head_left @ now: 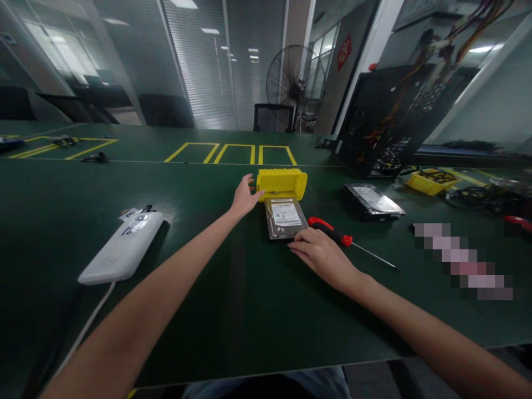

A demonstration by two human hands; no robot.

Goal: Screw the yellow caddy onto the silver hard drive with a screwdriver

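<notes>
Left hand: [244,198] fingers raised and spread, thumb apart from them; released, with the thumb tip at the left end of the yellow bin. Contact there too fine to tell.
Right hand: [320,249] fingers bent, tips at the near right corner of the nearer hard drive. Cannot tell whether it grasps or only rests there.
Nearer hard drive: [286,217] flat on the counter [208,321], white label up, between the two hands; far edge right at the bin's mouth.
Yellow bin: [282,176] just beyond that drive, open side facing the wearer; small dark bits inside, too small to name.
Screwdriver: [347,241] red and black handle just right of the drive, beyond the right hand; shaft angled to the near right.
Second hard drive: [369,199] farther right, lying apart, label up.
Far right: open computer case [366,127] with loose wires; second yellow bin [430,183] with dark cables; pixelated strip [461,260] nearer, unreadable.
Left side: white device [124,249] trailing a pale cord [89,321].
Far counter: yellow tape outlines [236,146].
Backdrop: chair [272,106], large fan [291,72], glass partition [249,72].
</notes>
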